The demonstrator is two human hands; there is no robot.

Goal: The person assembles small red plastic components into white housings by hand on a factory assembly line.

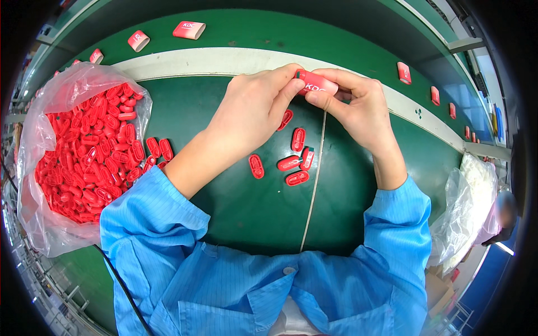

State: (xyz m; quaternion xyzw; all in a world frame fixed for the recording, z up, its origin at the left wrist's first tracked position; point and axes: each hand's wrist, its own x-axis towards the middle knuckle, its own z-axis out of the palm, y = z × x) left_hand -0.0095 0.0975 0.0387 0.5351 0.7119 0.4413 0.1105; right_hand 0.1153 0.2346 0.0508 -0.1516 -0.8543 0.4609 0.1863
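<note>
Both my hands meet beyond the middle of the green table (241, 218), holding one flat oval casing (316, 84) that fades from red to pale pink. My left hand (252, 109) pinches its left end, where a bit of red plastic shows at the rim. Thumb and fingers of my right hand (361, 109) close on the right end. Below them lie several loose red oval plastic caps (298, 139), some with the hollow side up. Another cap (284, 119) is partly covered by my left hand.
At the left, a clear plastic bag (31, 196) overflows with small red caps (84, 162). Beyond a pale rail (207, 60), several similar casings (189, 30) stand along a green belt (269, 33). A whitish plastic bag (468, 207) sits at the right. A thin cord (315, 173) crosses the table.
</note>
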